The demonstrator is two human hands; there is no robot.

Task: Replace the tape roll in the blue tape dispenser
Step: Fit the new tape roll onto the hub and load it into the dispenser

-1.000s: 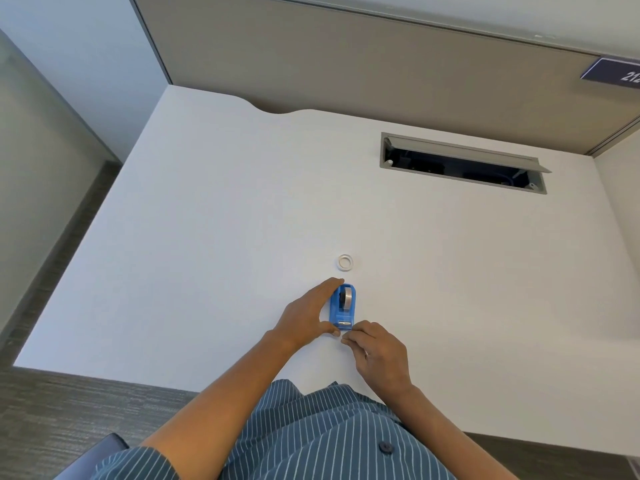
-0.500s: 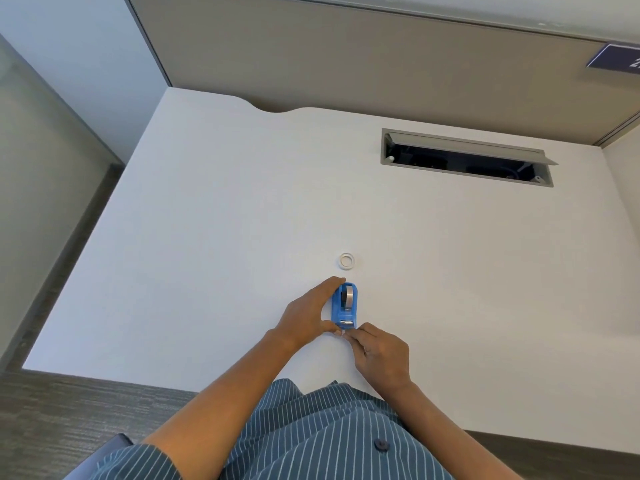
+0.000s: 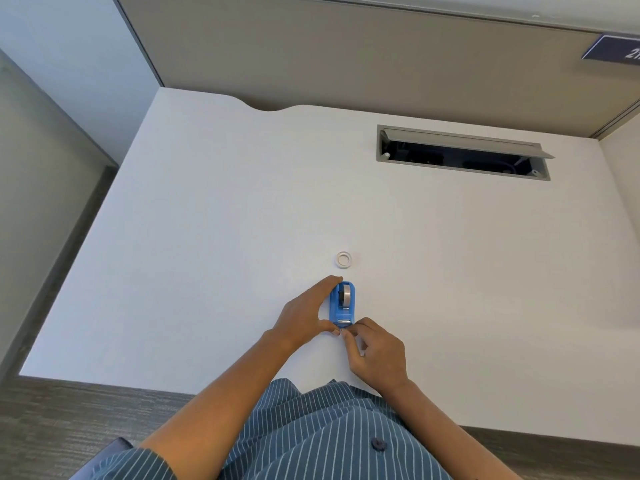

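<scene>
Two hands down near the front edge of the white table, and that's about the whole scene, so going big to small. Both forearms come in from the bottom of the view and meet at the blue tape dispenser, which sits flat on the table with its cutter end pointing back toward me.

My left hand is cupped along the dispenser's left side, index finger curled over the far end and thumb tucked at the near corner, so that grip is clamped on the body to hold it steady. My right hand has thumb and forefinger pinched together right at the cutter end. I'd guess it's nipping the loose tape end, but that's too small to see, so I honestly can't tell what that grip has.

Inside the dispenser there's a grey tape roll seated in the cradle. Just beyond the dispenser, apart from it, a small white ring lies flat, probably the spent core.

My read: roll's in, and I'm on the last bit, threading the tape. Next move needs a gentle pull down onto the blade while the left hand keeps the dispenser from sliding.
</scene>
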